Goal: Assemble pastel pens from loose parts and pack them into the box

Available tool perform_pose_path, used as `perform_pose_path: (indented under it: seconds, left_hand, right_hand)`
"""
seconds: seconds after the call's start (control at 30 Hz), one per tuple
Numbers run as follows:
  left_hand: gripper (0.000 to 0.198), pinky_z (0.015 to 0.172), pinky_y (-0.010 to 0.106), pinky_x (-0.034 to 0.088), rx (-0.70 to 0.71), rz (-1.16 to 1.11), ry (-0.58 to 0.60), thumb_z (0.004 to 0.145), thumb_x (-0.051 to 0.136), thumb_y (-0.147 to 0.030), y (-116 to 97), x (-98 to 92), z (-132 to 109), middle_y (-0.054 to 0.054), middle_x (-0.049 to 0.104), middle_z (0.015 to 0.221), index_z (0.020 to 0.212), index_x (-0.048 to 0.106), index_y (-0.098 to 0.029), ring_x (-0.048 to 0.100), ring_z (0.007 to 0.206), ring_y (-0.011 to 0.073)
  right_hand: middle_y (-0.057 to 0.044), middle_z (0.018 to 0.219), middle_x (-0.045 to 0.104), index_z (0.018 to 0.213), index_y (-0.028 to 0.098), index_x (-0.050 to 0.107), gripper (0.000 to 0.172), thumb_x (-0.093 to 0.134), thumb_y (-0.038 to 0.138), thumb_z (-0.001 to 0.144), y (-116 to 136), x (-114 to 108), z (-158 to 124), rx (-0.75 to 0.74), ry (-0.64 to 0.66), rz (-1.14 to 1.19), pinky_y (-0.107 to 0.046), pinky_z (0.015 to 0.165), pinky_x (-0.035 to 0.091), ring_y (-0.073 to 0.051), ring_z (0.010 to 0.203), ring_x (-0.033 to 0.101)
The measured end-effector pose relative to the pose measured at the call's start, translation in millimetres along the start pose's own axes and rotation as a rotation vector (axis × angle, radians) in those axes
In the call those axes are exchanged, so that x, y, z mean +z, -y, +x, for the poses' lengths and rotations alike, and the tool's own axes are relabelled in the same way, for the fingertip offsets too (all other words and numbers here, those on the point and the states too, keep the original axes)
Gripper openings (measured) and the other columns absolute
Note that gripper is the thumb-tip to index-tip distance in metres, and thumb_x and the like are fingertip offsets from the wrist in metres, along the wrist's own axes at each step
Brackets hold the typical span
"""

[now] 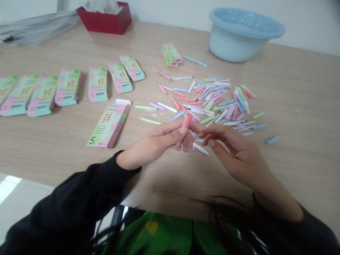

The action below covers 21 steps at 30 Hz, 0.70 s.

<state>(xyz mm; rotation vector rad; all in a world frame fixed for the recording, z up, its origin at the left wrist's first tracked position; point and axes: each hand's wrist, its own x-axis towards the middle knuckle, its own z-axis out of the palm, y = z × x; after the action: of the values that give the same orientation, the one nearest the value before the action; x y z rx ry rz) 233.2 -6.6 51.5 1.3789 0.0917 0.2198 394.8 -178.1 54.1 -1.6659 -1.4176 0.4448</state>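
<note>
My left hand (162, 139) is closed around a coral-pink pen barrel (187, 121), its wider end pointing up between thumb and fingers. Just to the right, my right hand (237, 150) has loosely curved fingers that stand apart from the thumb, with nothing visible in them. A white pen part (200, 148) lies on the table below the gap between the hands. Beyond them spreads a loose pile of pastel pen parts (215, 95) in pink, blue, green, purple and white, with thin refills among them. Some parts are hidden behind my fingers.
An open printed carton (110, 124) lies left of my left hand, with several similar cartons (97, 84) in a row behind it. Two stacked cartons (172, 55) lie farther back. A blue basin (239, 35) and a red box (106, 19) stand along the wall.
</note>
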Motion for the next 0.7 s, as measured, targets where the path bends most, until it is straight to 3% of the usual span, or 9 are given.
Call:
perform_pose_path:
  seconds: [0.13, 0.33, 0.53, 0.7]
  left_hand:
    - [0.029, 0.072, 0.029, 0.042, -0.001, 0.017, -0.016, 0.103, 0.054, -0.042, 3, -2.1, 1, 0.003, 0.063, 0.081, 0.1, 0.068, -0.018, 0.054, 0.075, 0.0159]
    - [0.03, 0.074, 0.028, 0.046, 0.002, 0.15, -0.024, 0.104, 0.052, -0.038, 1, -4.5, 3, 0.003, 0.063, 0.08, 0.092, 0.068, -0.016, 0.054, 0.074, 0.0155]
    - [0.031, 0.076, 0.027, 0.051, -0.095, 0.323, -0.013, 0.105, 0.049, -0.037, -6, -2.2, 2, 0.003, 0.063, 0.079, 0.089, 0.066, -0.017, 0.059, 0.076, 0.0164]
    - [0.035, 0.083, 0.027, 0.051, -0.109, 0.452, -0.01, 0.107, 0.044, -0.037, -3, -8.5, -14, 0.003, 0.063, 0.081, 0.084, 0.062, -0.019, 0.06, 0.082, 0.0174]
  right_hand:
    - [-0.003, 0.097, 0.073, 0.111, 0.025, 0.067, 0.022, 0.056, 0.014, 0.096, -15, -15, 6, 0.024, -0.084, -0.146, -0.036, 0.084, 0.055, -0.02, 0.089, 0.07]
    - [-0.005, 0.09, 0.072, 0.1, 0.02, 0.069, 0.021, 0.055, 0.009, 0.089, -49, -23, 6, 0.058, 0.011, -0.346, -0.033, 0.072, 0.053, -0.019, 0.079, 0.067]
    - [-0.006, 0.094, 0.07, 0.098, 0.019, 0.071, 0.022, 0.058, 0.008, 0.085, -65, -26, 2, 0.054, 0.059, -0.358, -0.035, 0.076, 0.051, -0.021, 0.084, 0.066]
    - [-0.007, 0.093, 0.07, 0.098, 0.018, 0.072, 0.019, 0.056, 0.011, 0.09, -78, -46, 4, 0.067, 0.064, -0.433, -0.036, 0.077, 0.052, -0.021, 0.083, 0.066]
